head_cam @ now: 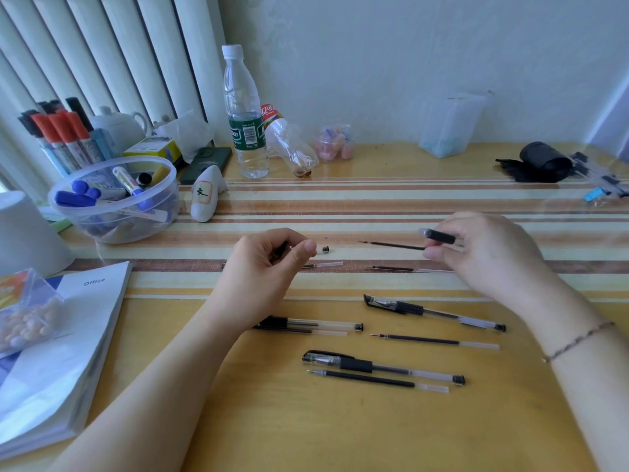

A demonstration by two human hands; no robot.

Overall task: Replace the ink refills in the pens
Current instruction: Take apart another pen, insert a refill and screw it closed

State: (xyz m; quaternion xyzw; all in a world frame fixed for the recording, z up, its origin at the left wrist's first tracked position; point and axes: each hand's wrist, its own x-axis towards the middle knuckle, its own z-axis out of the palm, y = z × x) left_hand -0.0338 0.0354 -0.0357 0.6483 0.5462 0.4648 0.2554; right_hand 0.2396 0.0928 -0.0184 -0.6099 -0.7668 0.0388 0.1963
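Note:
My left hand (272, 264) pinches a clear pen barrel (322, 250), whose black end cap pokes out to the right. My right hand (483, 253) holds a black grip section (439, 236) and a thin dark ink refill (391, 245) pointing left. Two refills (394, 268) lie on the table between my hands. Nearer me lie three capped black gel pens (432, 311) (381, 366) (306, 324), each with a spare refill (435, 341) (374, 379) beside it.
A clear bowl of markers (115, 199) and a white cup (27, 233) stand at left, a book (61, 352) in front of them. A water bottle (243, 117), a small jar (335, 142) and a clear container (449, 126) line the wall. A black roll (541, 161) lies far right.

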